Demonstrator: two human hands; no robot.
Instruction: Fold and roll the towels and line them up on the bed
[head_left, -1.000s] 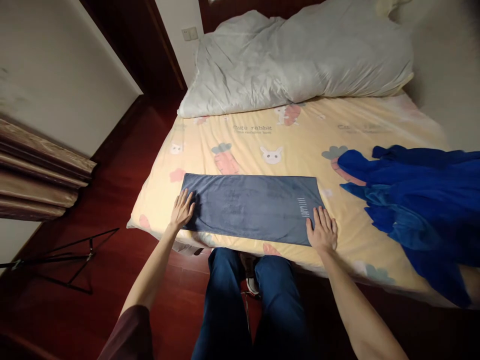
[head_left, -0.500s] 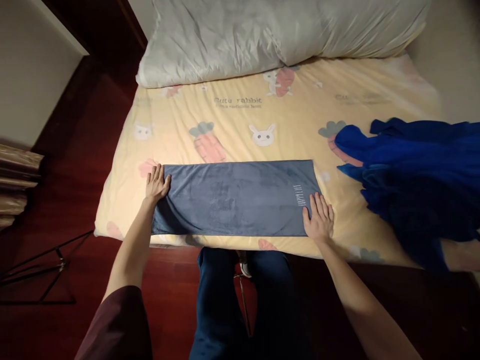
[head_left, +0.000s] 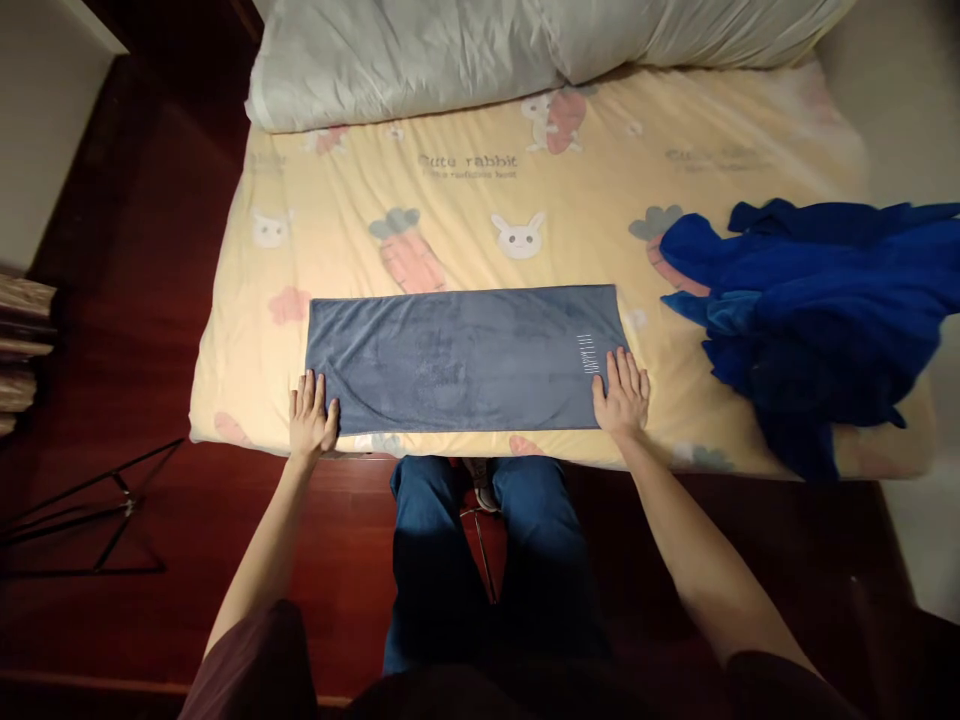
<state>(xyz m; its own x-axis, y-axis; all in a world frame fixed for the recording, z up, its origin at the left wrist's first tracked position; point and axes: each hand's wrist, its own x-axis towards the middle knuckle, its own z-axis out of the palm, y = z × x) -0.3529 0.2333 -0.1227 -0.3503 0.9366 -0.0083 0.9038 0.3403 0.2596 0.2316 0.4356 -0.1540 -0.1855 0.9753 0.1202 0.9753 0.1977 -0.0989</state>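
A blue-grey towel [head_left: 465, 365] lies spread lengthwise on the bed sheet [head_left: 465, 260], near the bed's front edge. White lettering runs up its right end, and soft creases cross its left part. My left hand [head_left: 312, 418] rests flat on the towel's near left corner, fingers stretched forward and thumb out to the side. On the right end, just beside the lettering, my right hand [head_left: 624, 395] lies flat with its fingers spread. Neither hand grasps the cloth.
Bright and dark blue cloths [head_left: 817, 300] lie heaped at the right of the bed. A pale grey quilt [head_left: 420, 65] is bunched across the back. On the dark red floor at left stands a thin black stand [head_left: 112, 505], near a rolled brown-gold bundle [head_left: 24, 350].
My left hand has slid from the towel's far left corner down to its near left corner. The right hand stays on the right end. The whole view has shifted slightly.
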